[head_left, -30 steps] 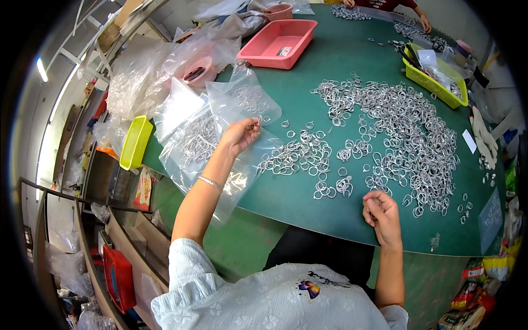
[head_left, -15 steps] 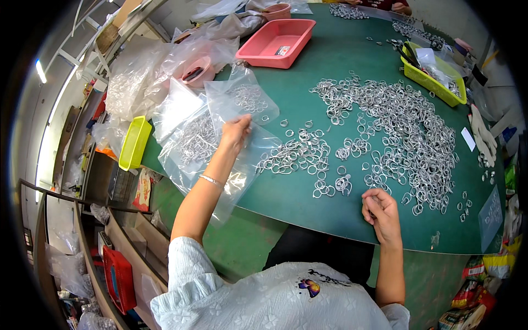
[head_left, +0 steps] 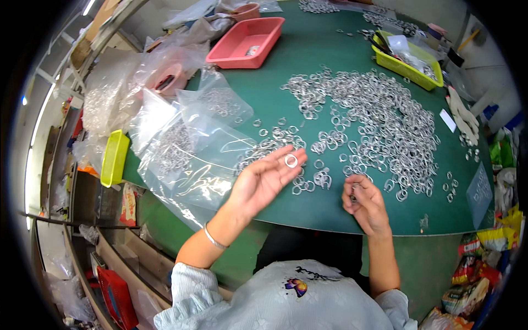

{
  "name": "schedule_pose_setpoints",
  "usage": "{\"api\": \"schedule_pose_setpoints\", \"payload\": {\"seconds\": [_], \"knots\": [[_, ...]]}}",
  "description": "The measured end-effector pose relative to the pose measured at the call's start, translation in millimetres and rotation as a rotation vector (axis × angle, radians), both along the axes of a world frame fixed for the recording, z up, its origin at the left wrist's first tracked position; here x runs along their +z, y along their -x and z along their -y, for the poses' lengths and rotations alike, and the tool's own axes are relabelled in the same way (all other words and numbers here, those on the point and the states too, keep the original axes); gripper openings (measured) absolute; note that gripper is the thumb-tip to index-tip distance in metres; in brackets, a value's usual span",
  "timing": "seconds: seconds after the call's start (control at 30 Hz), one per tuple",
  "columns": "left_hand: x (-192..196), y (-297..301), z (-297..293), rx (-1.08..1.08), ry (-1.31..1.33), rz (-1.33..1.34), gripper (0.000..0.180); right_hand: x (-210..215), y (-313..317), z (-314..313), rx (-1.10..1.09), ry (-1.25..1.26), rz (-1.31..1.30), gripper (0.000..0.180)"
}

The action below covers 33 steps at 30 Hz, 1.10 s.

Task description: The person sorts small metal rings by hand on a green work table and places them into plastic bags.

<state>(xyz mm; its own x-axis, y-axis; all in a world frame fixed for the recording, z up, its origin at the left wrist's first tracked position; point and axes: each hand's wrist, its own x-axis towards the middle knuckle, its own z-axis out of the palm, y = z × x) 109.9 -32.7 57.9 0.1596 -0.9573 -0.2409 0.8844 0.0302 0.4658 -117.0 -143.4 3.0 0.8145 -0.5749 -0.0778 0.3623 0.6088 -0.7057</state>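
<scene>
My left hand (head_left: 264,184) is turned palm up over the near edge of the table, its fingers stretched out. A metal ring (head_left: 291,160) lies across those fingers. My right hand (head_left: 366,204) is curled at the table's front edge, thumb against fingers, with small metal rings (head_left: 354,193) partly showing in it. Between and behind the hands sit a small group of rings (head_left: 322,178) and a looser pile of rings (head_left: 272,140). A large heap of metal rings (head_left: 393,129) spreads beyond my right hand.
Clear plastic bags (head_left: 203,148) with rings inside lie on the left of the green table (head_left: 308,44). Farther back are a pink tray (head_left: 242,52) and a yellow-green basket (head_left: 410,66). A white glove (head_left: 463,118) lies at the right.
My left hand has moved right and nearer, off the plastic bags, and turned palm up with a ring on its fingers. My right hand stays curled. The whole view has shifted slightly.
</scene>
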Motion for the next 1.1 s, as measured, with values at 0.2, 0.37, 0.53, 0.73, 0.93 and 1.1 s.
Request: {"api": "schedule_pose_setpoints", "payload": {"seconds": [0.2, 0.37, 0.53, 0.73, 0.93, 1.1], "knots": [[1, 71, 1, -0.149, 0.039, -0.116, 0.054, 12, 4, -22, -0.079, -0.155, 0.057, 0.039], [-6, 92, -3, -0.143, 0.060, -0.040, 0.048, 11, 13, -33, -0.180, -0.304, 0.070, 0.040], [-8, 97, -10, -0.155, 0.024, 0.054, 0.049, 14, 18, -44, -0.169, -0.249, 0.045, 0.034], [-16, 94, -18, -0.195, 0.027, -0.034, 0.050, 18, 18, -48, -0.148, -0.200, 0.028, 0.035], [-22, 81, -20, -0.061, -0.044, -0.068, 0.046, 16, 14, -40, -0.131, -0.325, 0.269, 0.054], [-42, 19, -10, 0.243, -0.170, 0.033, 0.048, 24, 17, -35, -0.157, -0.549, 0.309, 0.060]]}}
